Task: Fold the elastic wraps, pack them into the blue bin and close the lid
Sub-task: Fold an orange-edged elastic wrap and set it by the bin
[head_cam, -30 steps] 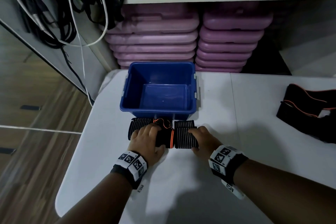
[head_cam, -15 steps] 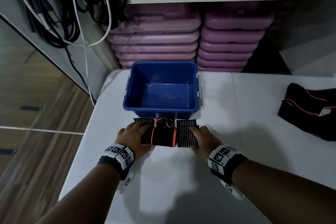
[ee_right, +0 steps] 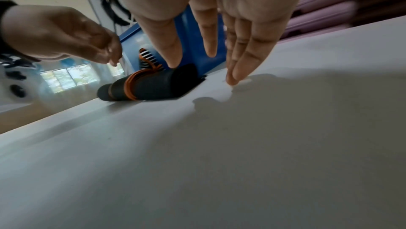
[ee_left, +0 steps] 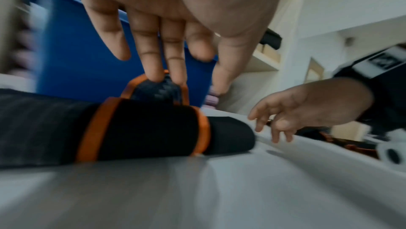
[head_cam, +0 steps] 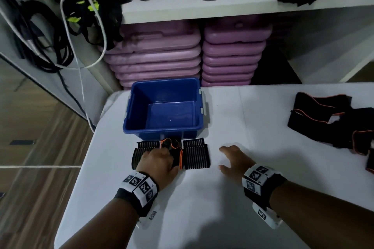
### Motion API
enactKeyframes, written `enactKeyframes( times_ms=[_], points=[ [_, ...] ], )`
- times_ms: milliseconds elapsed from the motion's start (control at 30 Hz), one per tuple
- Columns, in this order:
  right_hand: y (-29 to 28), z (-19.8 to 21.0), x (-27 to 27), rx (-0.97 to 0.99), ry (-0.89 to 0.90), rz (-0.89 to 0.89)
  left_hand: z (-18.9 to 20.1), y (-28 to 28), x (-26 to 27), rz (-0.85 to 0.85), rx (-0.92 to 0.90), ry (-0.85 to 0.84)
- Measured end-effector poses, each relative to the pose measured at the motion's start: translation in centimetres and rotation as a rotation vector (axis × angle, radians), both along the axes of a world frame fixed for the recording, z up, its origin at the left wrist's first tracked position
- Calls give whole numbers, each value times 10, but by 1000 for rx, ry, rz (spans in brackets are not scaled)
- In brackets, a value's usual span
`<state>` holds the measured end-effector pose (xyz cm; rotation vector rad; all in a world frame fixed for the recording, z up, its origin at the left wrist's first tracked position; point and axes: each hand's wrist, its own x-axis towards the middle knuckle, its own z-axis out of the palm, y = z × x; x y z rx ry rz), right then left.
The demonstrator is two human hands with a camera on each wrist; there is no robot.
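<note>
Before the blue bin (head_cam: 164, 105), folded wrap (head_cam: 194, 155) lies crosswise; my left hand (head_cam: 158, 160) presses it flat-fingered, right hand (head_cam: 234, 160) released beside.

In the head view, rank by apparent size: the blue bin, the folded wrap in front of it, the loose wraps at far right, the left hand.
1. blue bin
2. loose wraps, cut off by the frame edge
3. folded wrap, partly covered
4. left hand

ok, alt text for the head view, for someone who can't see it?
A left hand presses a folded black elastic wrap onto a white table before an empty, lidless blue bin; the right hand is open beside it, unfolded wraps farther right.
</note>
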<state>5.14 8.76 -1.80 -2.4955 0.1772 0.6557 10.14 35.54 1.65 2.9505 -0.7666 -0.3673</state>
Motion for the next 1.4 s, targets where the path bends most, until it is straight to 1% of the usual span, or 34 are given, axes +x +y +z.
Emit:
enactKeyframes(
  times_ms=[33, 100, 200, 300, 400, 500, 600, 700, 767, 867, 967, 1100, 1167, 1267, 1333, 1400],
  points=[
    [-13, 0, -6, -13, 1, -25, 0, -14, -2, -71, 8, 26],
    [-41, 1, -22, -37, -4, -86, 2, -46, -6, -172, -33, 97],
    [-89, 5, -50, -77, -16, -171, 7, -99, -13, -277, -68, 187],
    [-143, 10, -77, -115, -9, -241, 16, -160, -23, -355, -33, 246],
    [-201, 19, -100, -157, -4, -302, 20, -221, -34, -376, 1, 288],
    [-258, 29, -124, -192, -16, -331, 17, -279, -48, -357, 37, 341],
    [-309, 37, -148, -175, -23, -349, 15, -341, -67, -343, 44, 385],
    [-354, 42, -169, -170, -35, -363, 12, -398, -84, -337, 3, 361],
    [-378, 41, -183, -211, -44, -347, 8, -429, -91, -321, -51, 318],
    [-405, 39, -196, -272, -23, -294, -1, -465, -91, -308, -116, 235],
    [-421, 37, -198, -298, 20, -213, -8, -492, -83, -286, -145, 128],
    [-428, 30, -195, -282, 117, -154, -13, -520, -73, -287, -77, 66],
    [-428, 25, -193, -267, 160, -138, -14, -532, -71, -302, -9, 41],
    [-429, 20, -189, -289, 211, -80, -20, -545, -69, -252, 44, 79],
    [-430, 19, -187, -302, 215, -44, -24, -551, -69, -203, 9, 115],
    [-433, 19, -186, -302, 221, -19, -26, -553, -69, -201, -37, 118]
  ],
)
